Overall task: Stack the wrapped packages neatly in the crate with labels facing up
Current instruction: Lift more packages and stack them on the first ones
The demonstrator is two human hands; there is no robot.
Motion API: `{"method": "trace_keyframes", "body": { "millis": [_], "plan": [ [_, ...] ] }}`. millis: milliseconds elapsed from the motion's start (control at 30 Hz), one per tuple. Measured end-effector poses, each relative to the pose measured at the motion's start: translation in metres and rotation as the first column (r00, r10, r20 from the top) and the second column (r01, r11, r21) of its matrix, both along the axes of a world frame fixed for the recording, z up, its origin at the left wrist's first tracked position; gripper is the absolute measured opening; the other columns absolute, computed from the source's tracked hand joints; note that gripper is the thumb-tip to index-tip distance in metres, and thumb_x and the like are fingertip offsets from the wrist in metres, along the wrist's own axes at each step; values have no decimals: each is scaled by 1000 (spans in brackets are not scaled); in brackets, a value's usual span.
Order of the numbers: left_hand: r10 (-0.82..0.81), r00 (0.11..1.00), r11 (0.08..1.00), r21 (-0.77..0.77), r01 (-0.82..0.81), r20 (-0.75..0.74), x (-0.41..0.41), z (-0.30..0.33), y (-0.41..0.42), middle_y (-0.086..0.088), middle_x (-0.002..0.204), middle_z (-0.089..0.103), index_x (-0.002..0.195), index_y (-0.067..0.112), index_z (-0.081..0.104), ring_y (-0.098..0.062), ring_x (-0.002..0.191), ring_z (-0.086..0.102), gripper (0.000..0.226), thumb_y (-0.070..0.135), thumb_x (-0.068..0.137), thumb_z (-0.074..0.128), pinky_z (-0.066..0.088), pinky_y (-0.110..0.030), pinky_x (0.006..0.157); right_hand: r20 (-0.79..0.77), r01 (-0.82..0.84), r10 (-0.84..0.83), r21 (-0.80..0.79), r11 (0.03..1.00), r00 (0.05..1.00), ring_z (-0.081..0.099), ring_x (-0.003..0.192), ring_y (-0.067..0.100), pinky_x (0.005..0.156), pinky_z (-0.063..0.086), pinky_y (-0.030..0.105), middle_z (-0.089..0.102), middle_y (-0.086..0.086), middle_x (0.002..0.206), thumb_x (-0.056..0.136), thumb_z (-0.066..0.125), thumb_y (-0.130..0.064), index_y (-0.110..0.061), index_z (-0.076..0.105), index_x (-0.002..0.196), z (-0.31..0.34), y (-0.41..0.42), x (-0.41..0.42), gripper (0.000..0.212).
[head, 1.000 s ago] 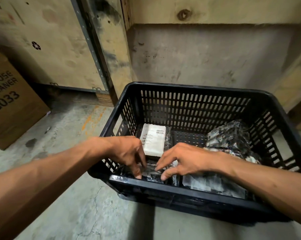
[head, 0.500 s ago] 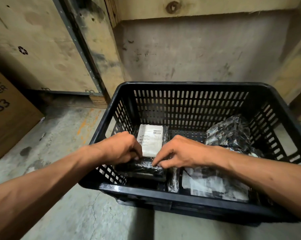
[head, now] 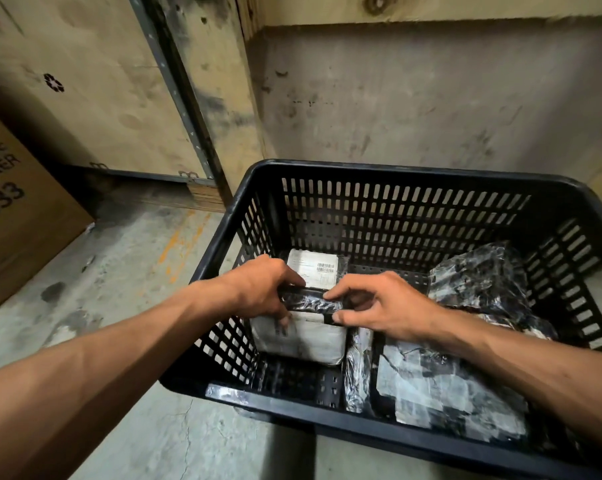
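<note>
Package (head: 301,336) tipped on edge at the crate's (head: 410,173) left side, pale face toward the camera. Left hand (head: 261,289) and right hand (head: 384,306) both pinch its black top edge. Labelled package (head: 315,268) lies flat behind.

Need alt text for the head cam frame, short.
Both hands, left hand and right hand, grip the top edge of a wrapped package tipped up on edge inside a black slotted crate. A label-up package lies behind it; more wrapped packages fill the crate's right side.
</note>
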State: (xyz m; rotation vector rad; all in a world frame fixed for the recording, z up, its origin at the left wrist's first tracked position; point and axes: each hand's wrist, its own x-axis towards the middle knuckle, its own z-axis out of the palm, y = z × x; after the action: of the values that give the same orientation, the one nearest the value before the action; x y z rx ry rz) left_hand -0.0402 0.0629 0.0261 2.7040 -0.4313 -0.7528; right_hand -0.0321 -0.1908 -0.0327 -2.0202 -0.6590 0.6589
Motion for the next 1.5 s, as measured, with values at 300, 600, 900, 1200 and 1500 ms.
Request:
{"method": "trace_keyframes", "body": {
  "millis": [300, 600, 900, 1200, 1500],
  "plan": [
    [204, 979, 794, -587, -160, 9, 7, 21, 12, 0, 84, 76, 80, 16, 67, -14, 83, 73, 20, 14, 78, 88, 59, -33, 76, 24, 261, -269, 165, 951, 963, 69, 99, 14, 92, 58, 25, 73, -24, 114, 97, 70, -23, -48, 79, 96, 28, -12, 3, 27],
    [362, 924, 558, -823, -107, 126, 22, 96, 4, -11, 98, 78, 86, 15, 76, -17, 90, 73, 27, 32, 71, 91, 63, -32, 80, 58, 224, -281, 462, 858, 958, 60, 125, 26, 94, 62, 47, 51, 9, 139, 82, 88, -17, -48, 55, 129, 106, -6, 5, 65],
    [362, 918, 531, -845, -62, 161, 5, 100, -16, 18, 149, 49, 129, 44, 68, 6, 133, 47, 70, 27, 66, 93, 38, -14, 112, -8, 319, -466, 740, 593, 885, 72, 107, 9, 78, 63, 31, 67, -9, 126, 77, 86, -13, -35, 60, 124, 128, -17, 9, 58],
    [333, 931, 610, -788, -90, 152, 14, 130, -23, 8, 125, 61, 88, 28, 85, -16, 117, 60, 28, 15, 65, 96, 54, -38, 101, 242, 259, -369, 388, 885, 898, 55, 127, 3, 112, 44, 28, 49, -10, 142, 61, 98, -47, -52, 64, 118, 140, -46, 9, 66],
    [139, 959, 786, -616, 45, 247, 14, 137, -26, 17, 138, 55, 90, 36, 81, 2, 124, 53, 35, 19, 63, 97, 43, -35, 107, 205, 129, -218, 376, 917, 954, 71, 111, 10, 86, 61, 28, 58, -1, 138, 78, 92, -15, -54, 51, 141, 157, -41, 9, 84]
  ]
}}
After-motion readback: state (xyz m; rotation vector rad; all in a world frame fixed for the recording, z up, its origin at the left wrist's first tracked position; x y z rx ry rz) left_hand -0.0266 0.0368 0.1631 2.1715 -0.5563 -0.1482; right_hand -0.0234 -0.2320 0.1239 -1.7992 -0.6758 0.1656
